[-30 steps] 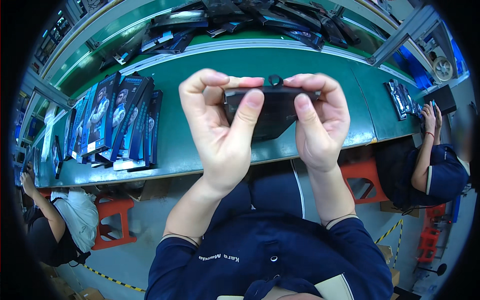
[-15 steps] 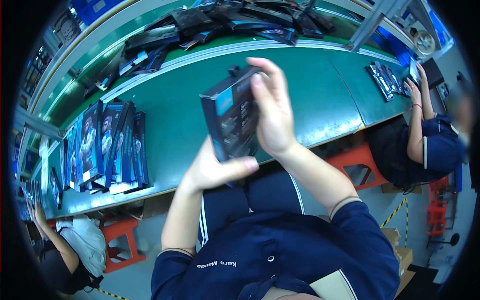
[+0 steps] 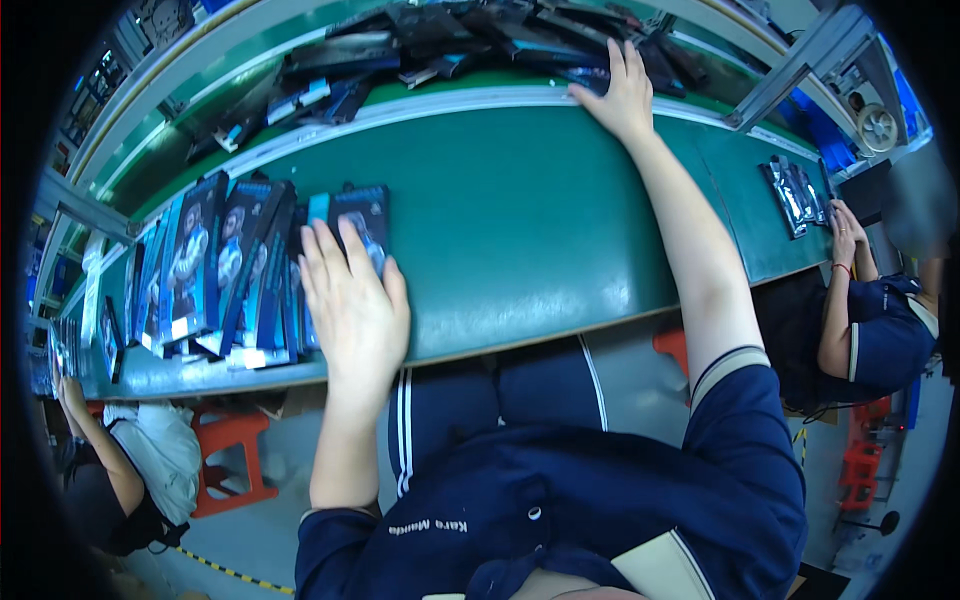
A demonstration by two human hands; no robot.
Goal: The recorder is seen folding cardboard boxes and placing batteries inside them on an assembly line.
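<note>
My left hand lies over a dark flat box with a printed figure, fingers stretched out across it. That box leans at the right end of a row of similar dark blue boxes on the green worktable. The hand covers the box's lower part. Farther off, my right hand reaches to the back rail with its fingers spread and nothing visible in them. Just beyond its fingertips begins a heap of dark packages on the raised shelf.
A metal upright rises at the back right. Silver packets lie near a co-worker's hands at the right. Another person's arm shows at the lower left, beside a red stool.
Both hands held a dark box above the table; now a box rests at the row's right end under my left hand. My right hand has gone forward to the shelf edge.
</note>
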